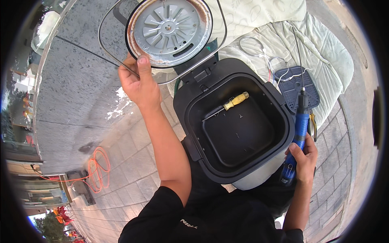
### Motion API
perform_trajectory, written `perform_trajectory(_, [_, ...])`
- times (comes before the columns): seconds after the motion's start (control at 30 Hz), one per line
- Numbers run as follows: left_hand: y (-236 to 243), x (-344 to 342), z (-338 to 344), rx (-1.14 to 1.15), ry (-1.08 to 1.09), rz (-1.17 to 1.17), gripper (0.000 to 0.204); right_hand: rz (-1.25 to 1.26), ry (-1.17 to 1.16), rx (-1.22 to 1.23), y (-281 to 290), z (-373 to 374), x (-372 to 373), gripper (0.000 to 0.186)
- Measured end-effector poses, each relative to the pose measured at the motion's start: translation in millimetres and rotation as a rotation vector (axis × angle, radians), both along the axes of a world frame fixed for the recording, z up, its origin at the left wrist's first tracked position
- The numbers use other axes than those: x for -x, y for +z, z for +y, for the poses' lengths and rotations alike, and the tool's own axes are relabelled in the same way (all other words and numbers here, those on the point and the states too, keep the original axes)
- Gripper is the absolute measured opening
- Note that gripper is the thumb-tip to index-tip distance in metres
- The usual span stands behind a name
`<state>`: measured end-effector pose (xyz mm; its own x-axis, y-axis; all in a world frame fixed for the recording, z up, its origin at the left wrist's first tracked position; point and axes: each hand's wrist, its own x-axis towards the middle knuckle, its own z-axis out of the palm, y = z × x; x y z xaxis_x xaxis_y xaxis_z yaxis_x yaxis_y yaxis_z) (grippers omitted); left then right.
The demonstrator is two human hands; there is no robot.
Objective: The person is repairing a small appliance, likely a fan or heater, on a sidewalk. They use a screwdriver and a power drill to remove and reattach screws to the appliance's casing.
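Cord: orange, looped on the paving at far L [98,170].
L hand: your L hand [139,83] is closed up w/ fingers curled at the metal loop and thumb pressed on the plate's rim; arm stretched out fwd.
Loop: thin metal loop [107,49] runs round the outside of the plate, apart from it along the L side.
Plate: round metal plate [168,28], finned centre, brown stains near the edge; it's up at the back-L of the pot, above the hinge [200,73].
Pot: black squarish pot [231,67], open top, right in front of you over your legs.
Screwdriver: yellow-handled screwdriver [236,101] lies inside the pot, handle twd back-R, tip twd L.
Screws: few loose screws [241,116] on the pot floor, too small to count.
Wires: thin white wires [267,60] on the pale quilt [330,60], behind-R of pot.
Tray: dark holed tray [289,87] on same quilt, partly behind the driver.
R hand: your R hand [306,156] is wrapped round the lower part of the blue power driver [300,127], just beside the pot; long bit points up/away.
Pliers: yellow-handled pliers [313,123], just R of driver, partly hidden.
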<state>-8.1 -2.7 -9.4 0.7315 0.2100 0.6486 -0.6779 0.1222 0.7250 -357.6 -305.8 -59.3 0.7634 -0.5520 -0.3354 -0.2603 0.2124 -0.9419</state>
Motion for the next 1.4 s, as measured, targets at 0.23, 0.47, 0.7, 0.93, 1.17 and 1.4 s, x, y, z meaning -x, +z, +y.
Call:
perform_trajectory(0.23, [-9.6, -1.4, -3.2, 0.021, 0.024, -0.045, 0.028, -0.04, 0.048, -0.027, -16.6, -9.3, -8.5, 0.058])
perform_trajectory(0.47, [-6.0, 3.4, -7.3, 0.074, -0.039, 0.001, 0.031, 0.056, 0.009, 0.056, -16.4, -12.6, -13.3, 0.056])
perform_trajectory(0.7, [-3.8, 6.6, -11.3, 0.068, 0.028, -0.025, 0.038, 0.124, 0.038, 0.191, -19.8, -33.2, -27.1, 0.06])
perform_trajectory(0.93, [-0.7, 6.7, -12.1, 0.074, 0.05, 0.016, 0.034, -0.002, 0.028, 0.064, -23.1, -44.1, -44.2, 0.062])
perform_trajectory(1.17, [21.3, 23.8, -12.4, -0.004, 0.573, -0.143, 0.033, -0.16, 0.099, -0.203, -17.7, -47.5, -45.4, 0.046])
perform_trajectory(1.4, [38.9, 68.1, -38.9, -0.2, -0.116, -0.097, 0.017, -0.198, 0.107, -0.283, -10.5, -40.9, -46.8, 0.054])
